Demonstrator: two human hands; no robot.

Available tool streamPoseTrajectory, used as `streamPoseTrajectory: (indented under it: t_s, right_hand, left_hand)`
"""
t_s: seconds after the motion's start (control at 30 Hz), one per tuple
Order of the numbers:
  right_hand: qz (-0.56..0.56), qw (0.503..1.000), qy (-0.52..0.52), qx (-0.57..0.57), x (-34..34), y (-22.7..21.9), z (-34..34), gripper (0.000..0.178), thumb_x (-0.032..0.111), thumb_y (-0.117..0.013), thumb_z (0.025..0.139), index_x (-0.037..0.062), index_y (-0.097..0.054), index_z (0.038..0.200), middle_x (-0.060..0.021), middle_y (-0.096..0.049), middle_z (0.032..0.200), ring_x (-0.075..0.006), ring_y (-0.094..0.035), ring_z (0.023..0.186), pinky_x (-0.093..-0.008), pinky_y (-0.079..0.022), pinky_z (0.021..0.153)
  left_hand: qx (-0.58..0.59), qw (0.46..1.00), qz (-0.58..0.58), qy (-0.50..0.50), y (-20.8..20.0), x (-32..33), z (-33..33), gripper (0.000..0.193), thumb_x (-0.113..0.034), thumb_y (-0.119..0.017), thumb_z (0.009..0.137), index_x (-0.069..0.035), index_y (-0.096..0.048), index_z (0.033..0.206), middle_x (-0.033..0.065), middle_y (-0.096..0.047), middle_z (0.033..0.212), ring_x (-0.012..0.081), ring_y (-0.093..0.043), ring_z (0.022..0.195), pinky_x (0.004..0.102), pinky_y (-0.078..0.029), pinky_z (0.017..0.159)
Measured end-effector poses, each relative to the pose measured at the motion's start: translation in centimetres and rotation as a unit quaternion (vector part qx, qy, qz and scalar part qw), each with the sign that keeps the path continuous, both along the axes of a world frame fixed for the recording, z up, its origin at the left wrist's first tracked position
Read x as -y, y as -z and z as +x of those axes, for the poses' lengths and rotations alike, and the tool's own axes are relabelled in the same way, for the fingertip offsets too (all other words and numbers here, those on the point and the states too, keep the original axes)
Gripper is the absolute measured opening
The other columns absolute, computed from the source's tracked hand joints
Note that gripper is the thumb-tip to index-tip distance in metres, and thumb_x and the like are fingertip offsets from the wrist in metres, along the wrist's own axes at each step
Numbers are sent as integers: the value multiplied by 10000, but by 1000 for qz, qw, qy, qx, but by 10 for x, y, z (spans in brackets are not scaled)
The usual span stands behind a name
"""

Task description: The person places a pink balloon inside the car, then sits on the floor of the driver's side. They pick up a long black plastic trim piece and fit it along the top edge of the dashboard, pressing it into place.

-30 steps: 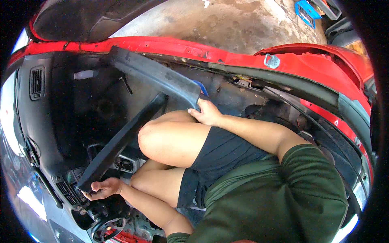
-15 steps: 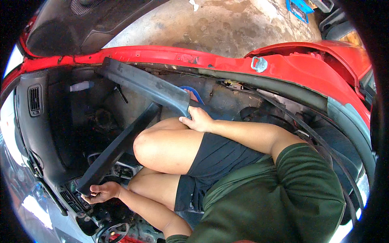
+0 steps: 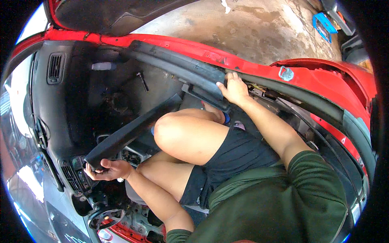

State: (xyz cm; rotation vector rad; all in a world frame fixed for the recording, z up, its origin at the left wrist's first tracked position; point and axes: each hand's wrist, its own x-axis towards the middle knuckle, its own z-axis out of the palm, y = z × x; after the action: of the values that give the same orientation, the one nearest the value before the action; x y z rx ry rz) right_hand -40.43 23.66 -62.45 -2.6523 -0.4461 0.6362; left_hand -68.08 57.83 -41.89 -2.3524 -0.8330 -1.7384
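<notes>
My left hand (image 3: 107, 169) is closed around the lower end of a long black trim strip (image 3: 131, 133), fingers beneath and thumb on top. The strip slants up past my knee. Its far end comes near a dark grey sill trim panel (image 3: 184, 67); I cannot tell whether they touch. That panel lies lengthwise along the red door sill (image 3: 170, 43) of a car. My right hand (image 3: 236, 89) grips the panel's end nearest my body, its thumb on the upper face.
A black dashboard with an air vent (image 3: 56, 68) stands at the left. A steering wheel (image 3: 106, 218) is at lower left. A small dark tool (image 3: 142, 81) lies in the footwell. The door striker plate (image 3: 286, 73) sits on the red sill. Outside, a blue crate (image 3: 324, 27) stands on concrete.
My right hand has moved outward with the panel, which now lies against the door sill. The black strip in my left hand has shifted slightly. The whole view has turned a little.
</notes>
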Motion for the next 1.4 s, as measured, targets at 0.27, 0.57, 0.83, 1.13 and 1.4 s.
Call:
streamPoseTrajectory:
  t_s: [0.27, 0.57, 0.83, 1.13, 1.4]
  right_hand:
    - [50, 997, 8, -57, -75, 59, 56, 629, 476, -625, 975, -34, -557, 1336, -296, -598, 1359, -432, -599, 1264, -517, -493, 1059]
    - [46, 989, -72, -119, -93, 57, 76, 485, 384, -557, 1027, -65, -733, 1070, -352, -690, 1103, -452, -694, 1098, -542, -533, 959]
    - [57, 991, -115, -48, -113, -43, 102, 508, 358, -514, 1049, -116, -696, 1051, -383, -667, 1089, -487, -680, 1080, -539, -516, 953]
    - [1, 989, -77, -127, -139, -137, 133, 442, 357, -579, 984, -17, -726, 1167, -126, -716, 1093, -236, -645, 887, -419, -517, 770]
    - [-136, 965, -222, -31, -172, -261, 107, 448, 331, -529, 1053, -66, -737, 1064, -129, -729, 1036, -259, -654, 927, -443, -510, 820]
  left_hand:
    - [-6, 1000, -5, 4, 1, -1, -3, 714, -631, -604, 991, -20, -488, 1344, 165, -535, 1269, 258, -598, 987, 357, -527, 805]
    - [-14, 1000, -17, 6, 3, 0, -15, 754, -658, -607, 976, -25, -465, 1360, 167, -524, 1268, 242, -594, 985, 335, -527, 783]
    - [17, 997, -59, 37, 4, 8, -15, 748, -640, -592, 991, 16, -488, 1334, 188, -487, 1321, 329, -501, 1240, 466, -435, 1029]
    - [34, 997, -34, 56, -1, 6, -25, 703, -588, -730, 932, -17, -523, 1286, 116, -571, 1147, 194, -586, 867, 295, -512, 728]
    - [44, 994, -86, 54, 1, 9, -48, 754, -573, -766, 899, 10, -515, 1306, 142, -551, 1215, 295, -553, 1132, 431, -467, 992]
